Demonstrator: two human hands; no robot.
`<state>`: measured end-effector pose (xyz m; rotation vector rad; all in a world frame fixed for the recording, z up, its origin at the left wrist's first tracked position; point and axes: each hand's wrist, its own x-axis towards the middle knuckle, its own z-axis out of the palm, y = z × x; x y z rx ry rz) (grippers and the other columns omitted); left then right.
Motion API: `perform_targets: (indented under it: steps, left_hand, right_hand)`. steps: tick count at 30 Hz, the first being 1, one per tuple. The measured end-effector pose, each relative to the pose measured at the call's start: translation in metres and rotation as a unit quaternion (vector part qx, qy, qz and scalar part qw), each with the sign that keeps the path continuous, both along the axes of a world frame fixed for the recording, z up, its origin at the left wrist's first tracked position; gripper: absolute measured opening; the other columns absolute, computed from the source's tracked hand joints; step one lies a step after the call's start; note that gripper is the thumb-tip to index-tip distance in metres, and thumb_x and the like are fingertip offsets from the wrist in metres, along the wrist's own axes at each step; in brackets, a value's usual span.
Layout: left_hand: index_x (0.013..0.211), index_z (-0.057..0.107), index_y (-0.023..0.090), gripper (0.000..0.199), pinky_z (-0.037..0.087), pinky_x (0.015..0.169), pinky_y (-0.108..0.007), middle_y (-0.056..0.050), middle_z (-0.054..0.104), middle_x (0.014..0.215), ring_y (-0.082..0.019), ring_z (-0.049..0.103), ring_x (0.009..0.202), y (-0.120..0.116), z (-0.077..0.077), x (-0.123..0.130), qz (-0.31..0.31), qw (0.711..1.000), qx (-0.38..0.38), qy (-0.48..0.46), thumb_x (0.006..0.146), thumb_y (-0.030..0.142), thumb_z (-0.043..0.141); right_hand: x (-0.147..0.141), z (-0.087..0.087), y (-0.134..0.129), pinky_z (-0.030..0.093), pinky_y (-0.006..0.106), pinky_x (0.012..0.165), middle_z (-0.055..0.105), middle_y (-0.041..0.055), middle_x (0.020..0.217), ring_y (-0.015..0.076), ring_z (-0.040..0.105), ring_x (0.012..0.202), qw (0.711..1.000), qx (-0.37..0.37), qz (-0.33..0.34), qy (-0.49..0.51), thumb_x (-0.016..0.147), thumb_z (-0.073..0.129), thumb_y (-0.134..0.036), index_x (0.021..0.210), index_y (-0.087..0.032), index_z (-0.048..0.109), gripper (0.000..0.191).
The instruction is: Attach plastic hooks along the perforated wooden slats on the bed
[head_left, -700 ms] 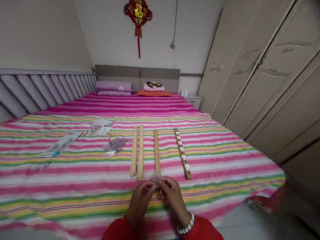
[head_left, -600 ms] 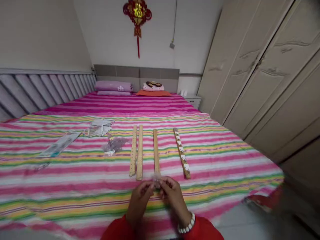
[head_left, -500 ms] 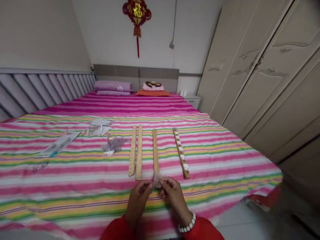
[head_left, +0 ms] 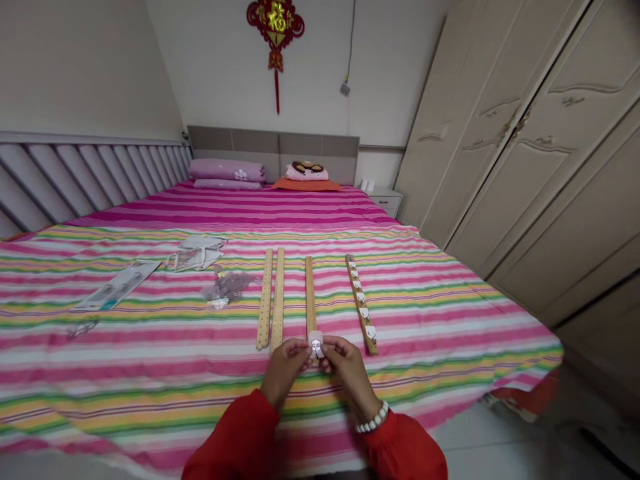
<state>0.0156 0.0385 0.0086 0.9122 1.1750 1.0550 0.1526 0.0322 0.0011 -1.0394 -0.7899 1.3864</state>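
Note:
Between both hands is a small adhesive hook [head_left: 315, 345], a clear-and-white square with a shiny metal hook on it. My left hand [head_left: 287, 369] pinches its left edge, and my right hand [head_left: 344, 367] grips the right one. It is over the near end of a plain wooden strip [head_left: 311, 293]; whether it touches the wood I cannot tell. To the right lies another wooden strip [head_left: 362, 310] bearing a row of several white hooks. Two wooden strips with small holes, a left one [head_left: 265, 300] and one beside it [head_left: 278, 300], lie left of my hands.
On the striped bedsheet [head_left: 175, 373] at left lie a crumpled clear plastic bag [head_left: 230, 287], a flat package [head_left: 117, 285], some pale packets [head_left: 197, 253] and a small wire-like item [head_left: 83, 327]. A wardrobe [head_left: 530, 147] stands on the right. Folded bedding [head_left: 227, 170] lies near the headboard.
Both hands have moved slightly forward with the adhesive hook, whose metal front now faces up in view. The strips and packaging lie where they were.

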Motion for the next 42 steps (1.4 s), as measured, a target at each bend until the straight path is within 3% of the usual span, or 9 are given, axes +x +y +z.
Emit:
perform_targets:
  steps: [5,17,32,42]
  left_hand:
    - [0.068,0.062,0.012,0.036,0.041,0.050,-0.022,0.000,0.062,0.057,-0.009,0.054,0.049,0.015,-0.002,0.001,0.028,0.999,0.035,0.031,0.050,0.040,0.076]
    - [0.073,0.061,0.017,0.025,0.047,0.058,-0.027,-0.001,0.064,0.062,-0.015,0.061,0.056,0.009,-0.023,0.002,0.030,0.982,0.111,0.150,0.063,0.040,0.061]
    - [0.070,0.058,0.019,0.017,0.042,0.052,-0.024,0.003,0.058,0.057,-0.013,0.056,0.052,0.004,-0.015,0.004,0.038,0.980,0.105,0.164,0.064,0.035,0.061]
    - [0.072,0.057,0.019,0.015,0.039,0.053,-0.025,0.005,0.052,0.053,-0.013,0.052,0.050,0.006,-0.025,0.003,0.040,0.978,0.094,0.183,0.065,0.031,0.060]
  right_hand:
    - [-0.003,0.004,0.009,0.037,0.020,0.039,0.060,-0.0024,0.045,0.0088,0.049,0.038,1.000,-0.011,-0.008,-0.008,0.054,0.075,-0.031,0.072,-0.014,0.069,0.026]
    - [-0.006,-0.018,0.007,0.034,0.020,0.040,0.057,-0.0037,0.045,0.0074,0.045,0.038,0.999,-0.006,-0.012,-0.040,0.058,0.069,-0.028,0.075,-0.013,0.070,0.023]
    - [-0.008,-0.030,0.008,0.033,0.020,0.039,0.056,-0.0047,0.043,0.0072,0.045,0.037,0.999,-0.009,-0.019,-0.039,0.059,0.072,-0.030,0.075,-0.012,0.069,0.024]
    - [-0.009,-0.036,0.009,0.032,0.019,0.039,0.056,-0.0042,0.044,0.0076,0.045,0.038,0.998,-0.018,-0.028,-0.044,0.058,0.074,-0.033,0.074,-0.013,0.067,0.027]
